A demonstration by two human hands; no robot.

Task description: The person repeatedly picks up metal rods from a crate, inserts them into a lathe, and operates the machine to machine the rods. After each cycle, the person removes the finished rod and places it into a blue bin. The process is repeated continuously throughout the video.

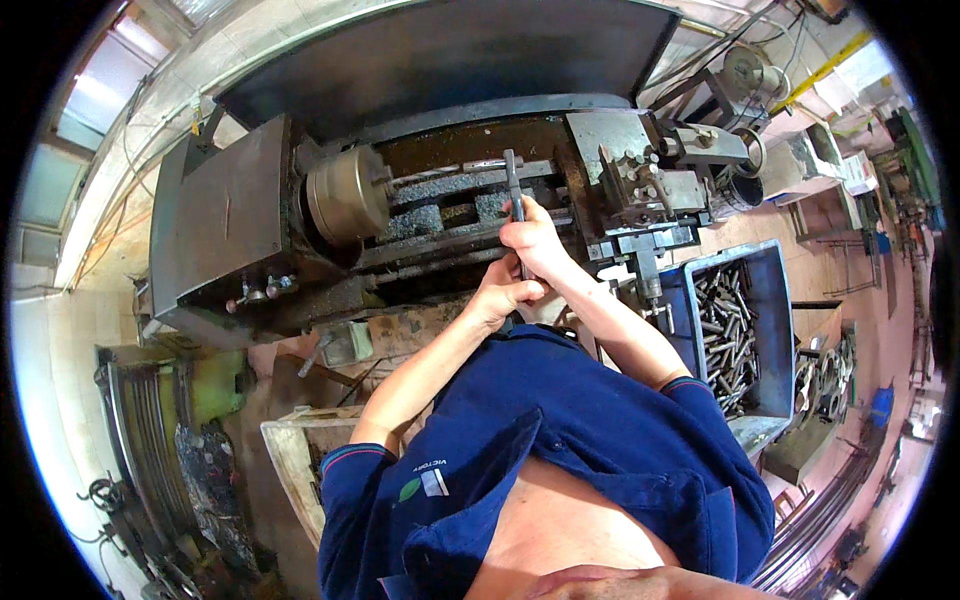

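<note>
Gripping 1 rod (514, 185), 2 hands (497, 298) (536, 243) — chuck (347, 197) left, blue bin (772, 325) right.

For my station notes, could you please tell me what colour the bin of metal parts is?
The bin is blue, seen best in the head view.

A rod (514, 183) is between the chuck (345, 198) at left and tool post (634, 187) at right; a panel (460, 65) stands behind; metal pieces (727, 335) lie in the right-hand bin (776, 330).
</note>
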